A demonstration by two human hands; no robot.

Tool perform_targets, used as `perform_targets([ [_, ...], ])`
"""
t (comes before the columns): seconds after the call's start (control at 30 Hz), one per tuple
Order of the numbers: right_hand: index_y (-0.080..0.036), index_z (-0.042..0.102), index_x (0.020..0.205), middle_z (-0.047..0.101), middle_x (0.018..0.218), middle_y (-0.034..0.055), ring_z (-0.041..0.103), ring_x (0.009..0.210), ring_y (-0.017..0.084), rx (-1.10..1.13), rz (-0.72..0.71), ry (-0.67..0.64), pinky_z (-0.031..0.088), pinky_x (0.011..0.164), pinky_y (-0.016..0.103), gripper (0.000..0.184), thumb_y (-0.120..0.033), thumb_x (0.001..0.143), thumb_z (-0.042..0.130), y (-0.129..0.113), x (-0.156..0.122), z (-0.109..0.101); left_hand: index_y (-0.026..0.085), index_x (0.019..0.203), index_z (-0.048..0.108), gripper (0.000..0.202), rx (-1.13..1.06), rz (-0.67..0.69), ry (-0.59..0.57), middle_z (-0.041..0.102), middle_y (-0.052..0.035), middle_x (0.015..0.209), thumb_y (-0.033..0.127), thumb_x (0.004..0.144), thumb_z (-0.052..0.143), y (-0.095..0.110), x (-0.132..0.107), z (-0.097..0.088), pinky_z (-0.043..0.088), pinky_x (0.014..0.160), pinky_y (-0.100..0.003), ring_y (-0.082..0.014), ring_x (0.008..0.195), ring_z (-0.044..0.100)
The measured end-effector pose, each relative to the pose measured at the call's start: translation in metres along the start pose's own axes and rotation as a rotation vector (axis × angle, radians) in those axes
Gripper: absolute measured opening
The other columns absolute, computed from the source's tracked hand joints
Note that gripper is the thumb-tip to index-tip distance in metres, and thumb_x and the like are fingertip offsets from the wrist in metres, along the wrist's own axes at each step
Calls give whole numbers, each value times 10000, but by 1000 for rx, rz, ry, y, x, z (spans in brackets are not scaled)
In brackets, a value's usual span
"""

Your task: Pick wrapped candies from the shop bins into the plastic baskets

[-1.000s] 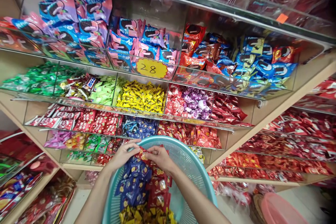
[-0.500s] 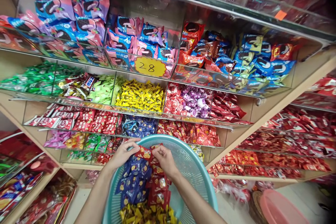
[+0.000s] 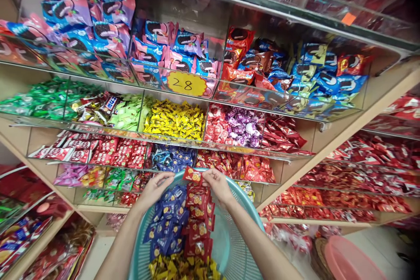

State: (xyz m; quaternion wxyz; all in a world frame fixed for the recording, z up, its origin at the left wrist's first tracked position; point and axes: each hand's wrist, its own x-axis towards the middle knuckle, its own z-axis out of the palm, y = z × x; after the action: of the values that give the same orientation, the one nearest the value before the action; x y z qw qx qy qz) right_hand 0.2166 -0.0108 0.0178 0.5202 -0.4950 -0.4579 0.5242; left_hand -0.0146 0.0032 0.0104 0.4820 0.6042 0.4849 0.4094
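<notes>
My right hand pinches a small red packet with an orange-fruit picture, near the far rim of a teal plastic basket. Below it, more red packets lie in an overlapping column inside the basket. My left hand is over the basket's left far rim, its fingers bent and thumb slightly apart, with nothing visible in them. Dark blue packets are laid out beside the red ones, on the left. Yellow-wrapped sweets fill the near part of the basket.
Glass-fronted shelves of wrapped sweets and biscuits rise right behind the basket. A yellow tag reads 28. More shelves of red sweets stand on the right. A pink tub is on the floor at lower right.
The red packet has moved right and slightly away from me in my right hand. My left hand has come away from it, and the red column below shows more fully.
</notes>
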Motion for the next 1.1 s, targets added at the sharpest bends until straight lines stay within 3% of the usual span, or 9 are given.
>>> perform_targets([
  [0.17,-155,564,706,588,579,-19,535,530,98,-103,47,22,442,545,232,408,-526,585,685,-1,11,-25,217,994,645,376,35,17,-40,635,-40,1124,490,754,548,1,-1,0,379,962,-315,-217,1089,535],
  [0.43,-169,522,617,547,438,-44,451,375,77,-289,130,-5,362,412,202,296,-442,636,636,17,24,-15,213,940,664,361,69,81,-46,613,-53,1153,500,761,538,-7,1,0,359,991,-325,-216,1129,508],
  [0.57,-183,491,562,521,379,-49,389,318,69,-427,95,38,308,383,195,248,-374,682,594,23,33,-12,218,933,673,328,113,106,-59,595,-62,1155,470,771,538,-4,0,0,334,1012,-338,-215,1153,483],
  [0.67,-189,481,539,524,383,-37,428,341,83,-522,37,92,338,419,203,271,-373,727,543,24,32,-12,219,918,675,314,131,115,-60,585,-65,1161,461,772,539,-6,2,-1,321,1023,-349,-215,1155,480],
  [0.8,-187,496,565,587,476,-1,496,396,103,-642,-45,164,380,468,218,301,-388,787,461,19,27,-21,219,894,680,316,147,108,-58,586,-63,1166,474,757,552,-11,5,-2,309,1033,-360,-222,1160,476],
  [0.9,-180,534,643,634,591,33,552,494,127,-758,-101,257,407,540,235,333,-417,829,393,8,30,-39,222,880,683,315,157,100,-60,580,-61,1176,481,748,560,-13,6,-2,298,1042,-366,-220,1167,467],
  [1.0,-163,566,815,659,759,64,599,681,155,-902,-125,360,413,655,247,312,-384,862,351,-2,42,-64,222,871,687,312,156,99,-62,577,-66,1174,480,748,560,-13,6,-2,303,1038,-370,-223,1163,466],
  [1.1,-135,534,989,646,925,118,606,834,189,-1061,-70,403,406,717,265,232,-275,848,415,-7,57,-84,221,860,692,311,151,102,-58,580,-73,1163,479,746,561,-11,5,-1,302,1037,-377,-226,1158,469],
])
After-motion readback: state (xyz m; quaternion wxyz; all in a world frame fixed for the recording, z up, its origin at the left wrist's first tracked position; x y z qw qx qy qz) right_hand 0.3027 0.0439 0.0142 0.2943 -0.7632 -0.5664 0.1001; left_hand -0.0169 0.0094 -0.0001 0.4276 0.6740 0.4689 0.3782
